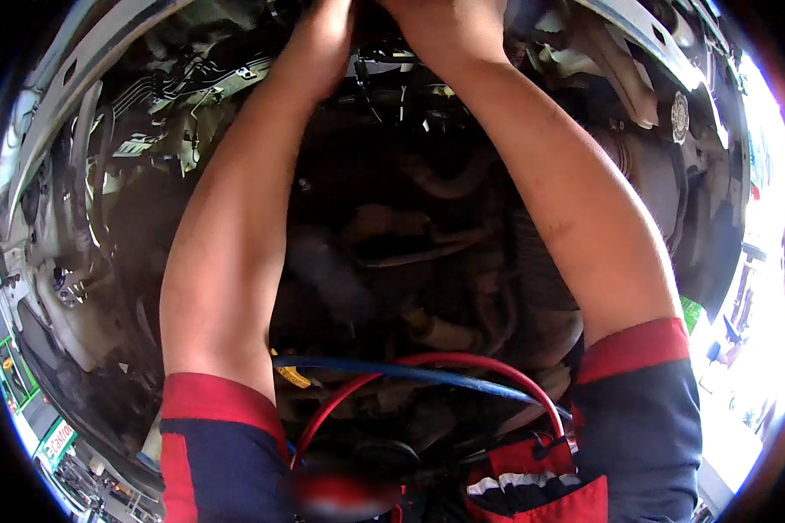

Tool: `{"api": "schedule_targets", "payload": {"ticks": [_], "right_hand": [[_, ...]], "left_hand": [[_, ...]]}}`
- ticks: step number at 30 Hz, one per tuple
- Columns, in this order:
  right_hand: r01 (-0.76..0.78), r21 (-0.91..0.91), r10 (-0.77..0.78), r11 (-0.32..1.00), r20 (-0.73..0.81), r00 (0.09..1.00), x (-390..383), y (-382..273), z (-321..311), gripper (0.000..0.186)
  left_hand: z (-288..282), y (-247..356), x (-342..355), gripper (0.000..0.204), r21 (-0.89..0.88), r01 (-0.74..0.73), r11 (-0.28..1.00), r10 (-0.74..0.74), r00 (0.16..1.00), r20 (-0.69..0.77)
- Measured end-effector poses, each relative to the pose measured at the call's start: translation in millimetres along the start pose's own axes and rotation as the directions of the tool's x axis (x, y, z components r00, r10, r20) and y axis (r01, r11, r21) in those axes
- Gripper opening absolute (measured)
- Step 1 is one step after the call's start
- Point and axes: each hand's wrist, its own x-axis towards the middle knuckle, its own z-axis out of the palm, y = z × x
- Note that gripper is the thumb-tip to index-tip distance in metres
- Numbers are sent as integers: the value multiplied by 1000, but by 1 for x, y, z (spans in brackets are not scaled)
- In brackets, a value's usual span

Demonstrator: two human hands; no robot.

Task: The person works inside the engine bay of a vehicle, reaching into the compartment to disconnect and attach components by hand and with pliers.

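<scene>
Both my bare forearms stretch up the middle of the head view into a dark vehicle engine bay. My left hand (330, 17) is cut off by the top edge, with only the part near the wrist showing. More of my right hand (455, 24) is visible, its back and wrist, close beside the left one. The fingers of both hands lie outside the picture, so what they touch or hold is hidden. Just below the wrists are dark parts with thin wires (402, 105).
A red hose (449, 357) and a blue hose (410, 372) arc across between my sleeves. Near my left sleeve is a yellow piece (293, 375). Brown metal pipes (449, 336) lie deeper in. The pale body frame (92, 57) curves around the bay, and bright daylight comes in at right.
</scene>
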Motion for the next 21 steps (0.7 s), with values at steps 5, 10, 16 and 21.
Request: {"api": "schedule_targets", "payload": {"ticks": [5, 10, 16, 21], "right_hand": [[40, -101, -40, 994, 1, 999, 3, 11, 9, 47], [103, -189, -106, 977, -6, 994, 4, 8, 32, 46], [149, -354, -174, 923, -39, 984, -2, 4, 80, 46], [135, -452, -142, 882, 19, 990, -5, 5, 109, 42]], "left_hand": [[5, 9, 2, 62, -158, 172, 972, -161, 984, 78], [3, 14, -3, 64, -353, 188, 917, -224, 972, -66], [-38, -16, 9, 51, -437, -15, 899, -90, 972, -218], [-80, -52, 13, 47, -622, -27, 783, -114, 976, -186]]}}
